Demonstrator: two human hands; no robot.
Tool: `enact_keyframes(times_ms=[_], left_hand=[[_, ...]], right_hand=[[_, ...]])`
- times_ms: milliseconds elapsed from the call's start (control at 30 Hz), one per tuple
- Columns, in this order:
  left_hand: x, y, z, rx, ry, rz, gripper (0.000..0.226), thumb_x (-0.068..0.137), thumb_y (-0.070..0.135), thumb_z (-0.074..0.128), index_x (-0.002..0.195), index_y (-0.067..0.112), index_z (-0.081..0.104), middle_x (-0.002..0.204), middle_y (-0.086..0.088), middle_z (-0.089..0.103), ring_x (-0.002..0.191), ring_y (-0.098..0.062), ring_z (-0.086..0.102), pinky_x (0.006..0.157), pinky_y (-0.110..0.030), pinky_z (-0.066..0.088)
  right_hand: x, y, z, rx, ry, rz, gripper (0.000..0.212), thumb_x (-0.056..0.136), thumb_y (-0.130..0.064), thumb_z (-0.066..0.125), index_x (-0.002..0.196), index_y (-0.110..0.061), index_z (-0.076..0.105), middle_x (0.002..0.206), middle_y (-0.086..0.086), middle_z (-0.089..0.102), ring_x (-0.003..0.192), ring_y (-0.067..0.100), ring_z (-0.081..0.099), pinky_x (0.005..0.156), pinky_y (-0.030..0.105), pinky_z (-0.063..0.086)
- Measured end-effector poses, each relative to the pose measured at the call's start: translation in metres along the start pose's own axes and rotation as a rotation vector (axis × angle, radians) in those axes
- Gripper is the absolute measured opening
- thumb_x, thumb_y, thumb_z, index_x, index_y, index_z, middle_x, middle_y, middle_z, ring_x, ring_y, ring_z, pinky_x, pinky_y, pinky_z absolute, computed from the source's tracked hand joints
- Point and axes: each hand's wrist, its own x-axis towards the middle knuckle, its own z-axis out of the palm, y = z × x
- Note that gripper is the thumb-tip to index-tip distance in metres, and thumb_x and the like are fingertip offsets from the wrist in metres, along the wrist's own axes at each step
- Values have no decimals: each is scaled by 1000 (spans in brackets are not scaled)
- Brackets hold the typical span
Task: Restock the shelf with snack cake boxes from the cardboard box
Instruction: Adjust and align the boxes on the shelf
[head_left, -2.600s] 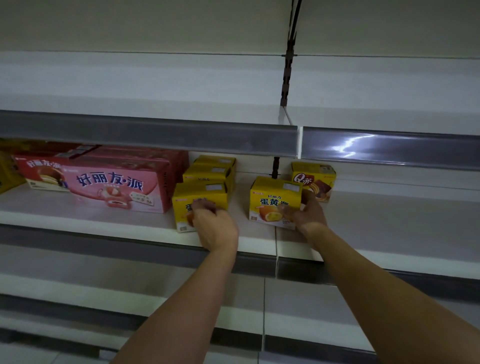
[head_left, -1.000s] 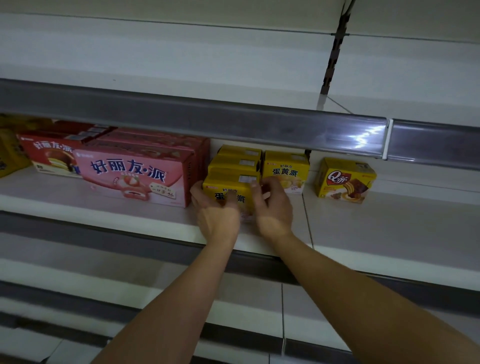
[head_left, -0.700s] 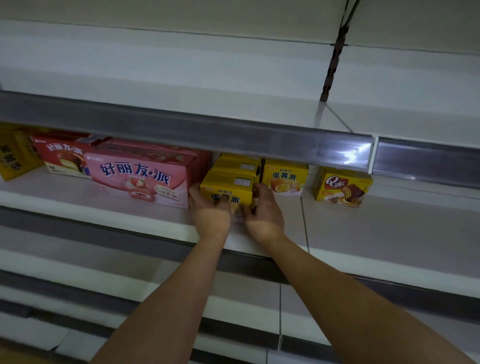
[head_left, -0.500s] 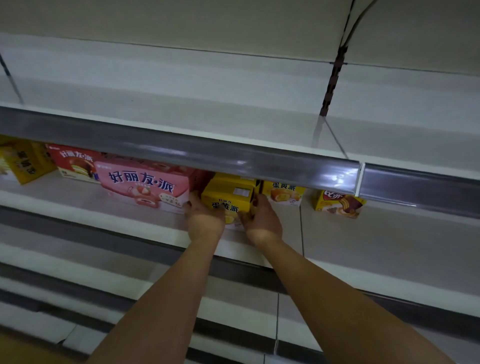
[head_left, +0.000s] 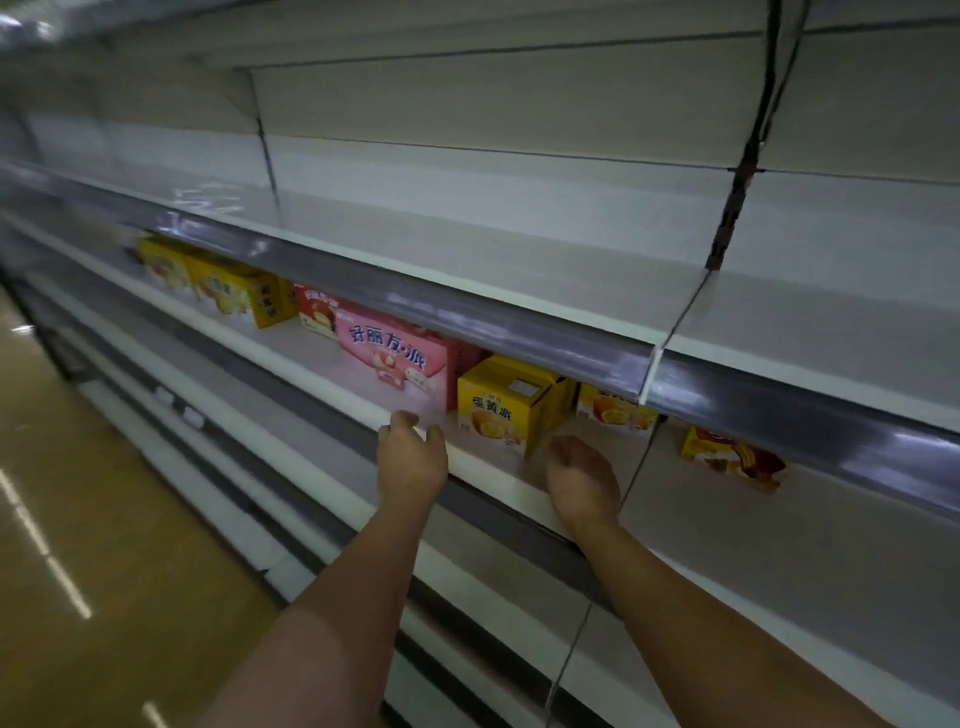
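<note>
A yellow snack cake box (head_left: 498, 408) stands at the front of the shelf (head_left: 332, 382), with more yellow boxes lined up behind it. A second yellow box (head_left: 613, 415) sits to its right, partly hidden by the rail above. My left hand (head_left: 410, 457) hovers at the shelf edge, left of the front box, fingers loosely curled and holding nothing. My right hand (head_left: 579, 475) is just below and right of that box, also loosely curled with nothing in it. Neither hand touches a box. The cardboard box is out of view.
A pink box (head_left: 392, 356) stands left of the yellow row, then a red box (head_left: 317, 314) and larger yellow boxes (head_left: 234, 288) further left. A yellow-and-brown box (head_left: 732, 457) sits to the right. A grey price rail (head_left: 467, 317) overhangs the shelf. Tan floor (head_left: 78, 519) lies at left.
Both hands have let go of the front yellow box and drawn back to the shelf edge. My view has swung left and tilted, showing the aisle floor.
</note>
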Motion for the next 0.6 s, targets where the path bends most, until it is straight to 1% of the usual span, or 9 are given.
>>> enact_keyframes(times_ms=[67,100,200,267,333,400,467,533,600], left_hand=[[-22,-11,-14,46,36,-55,35,97,22,49,126,2,50,126,-19,52,110,-33,54,86,-34,43],[-35,-18,-22,65,55,-75,35,97,23,49,125,2,51,124,-19,54,108,-33,55,85,-34,44],[-74,-45,-51,105,100,-146,34,96,22,49,123,1,53,116,-20,58,100,-35,60,85,-37,51],[-100,-63,-76,128,153,-231,30,95,20,51,115,-1,56,112,-20,61,96,-35,62,80,-36,53],[-127,-82,-107,174,197,-318,28,93,20,51,111,0,59,112,-20,63,99,-35,62,81,-36,52],[-156,-98,-136,213,232,-410,30,93,22,50,115,4,60,117,-20,63,108,-35,59,90,-36,49],[-186,-116,-165,264,297,-503,32,94,23,49,120,7,58,123,-18,59,116,-33,55,93,-36,44],[-214,-136,-191,273,346,-581,31,94,21,49,120,8,58,124,-16,57,116,-31,54,94,-34,44],[-247,-161,-222,304,415,-632,27,92,22,50,113,9,60,120,-14,59,112,-31,57,93,-36,48]], right_hand=[[-12,-5,-1,-63,-25,-124,36,102,-32,33,103,-10,61,107,14,65,92,27,57,72,30,41],[-19,-8,0,-101,-43,-183,36,102,-32,33,107,-11,62,108,13,65,95,28,58,72,30,40],[-41,-19,11,-152,-91,-332,36,101,-35,37,122,-17,59,120,9,64,108,29,58,79,32,43],[-61,-28,25,-160,-155,-423,35,100,-34,39,121,-16,61,120,10,64,109,31,57,81,33,44],[-84,-37,44,-180,-263,-494,34,100,-31,39,120,-12,60,121,14,63,110,32,58,84,33,44],[-110,-44,62,-173,-346,-525,36,100,-32,40,123,-12,59,125,14,61,112,32,57,87,33,44],[-140,-50,80,-161,-425,-553,39,100,-36,40,127,-14,58,126,13,61,111,32,58,86,33,44],[-170,-55,99,-184,-503,-593,41,100,-36,39,129,-13,58,125,13,61,110,31,59,85,33,45],[-206,-63,120,-202,-567,-653,43,100,-39,37,127,-13,59,118,12,64,102,30,61,83,34,49]])
